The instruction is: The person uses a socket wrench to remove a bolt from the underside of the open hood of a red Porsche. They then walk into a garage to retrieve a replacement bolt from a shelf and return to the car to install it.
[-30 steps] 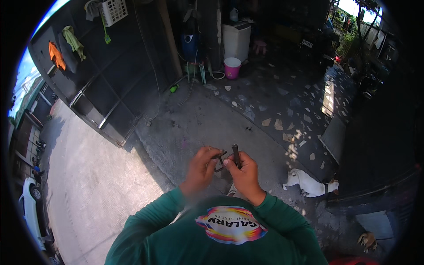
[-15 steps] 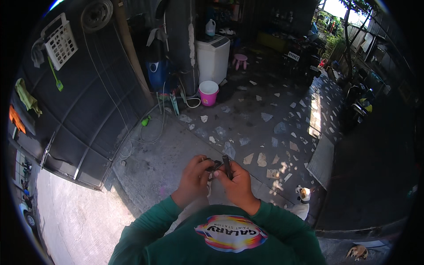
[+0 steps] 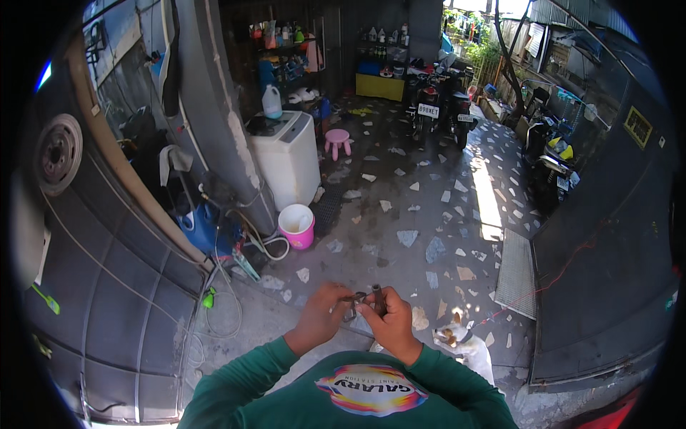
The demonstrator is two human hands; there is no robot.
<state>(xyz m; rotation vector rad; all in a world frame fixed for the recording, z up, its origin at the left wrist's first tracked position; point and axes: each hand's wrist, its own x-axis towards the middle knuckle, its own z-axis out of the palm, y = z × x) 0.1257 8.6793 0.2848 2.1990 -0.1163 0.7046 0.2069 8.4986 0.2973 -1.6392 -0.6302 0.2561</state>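
Observation:
My left hand (image 3: pixel 321 314) is raised before my chest, its fingers closed on a small dark metal part (image 3: pixel 352 309) whose kind I cannot make out. Close beside it, my right hand (image 3: pixel 392 322) is wrapped round a dark cylinder-shaped piece (image 3: pixel 378 294) that stands upright out of the grip. The right thumb reaches toward the small part, and the two hands nearly meet. Fingers cover much of both pieces, so I cannot tell whether they are joined.
A white dog (image 3: pixel 461 344) stands close on my right, a red cord running from near its collar. Ahead are a pink bucket (image 3: pixel 297 232), a white washing machine (image 3: pixel 291 161), a pink stool (image 3: pixel 338 141) and parked motorcycles (image 3: pixel 431 100). A hose (image 3: pixel 227 325) lies at left by a dark gate (image 3: pixel 128 314).
My view has tilted up and turned right, showing more of the yard. Both hands stay together with the dark pieces in them; the dog's head now faces left.

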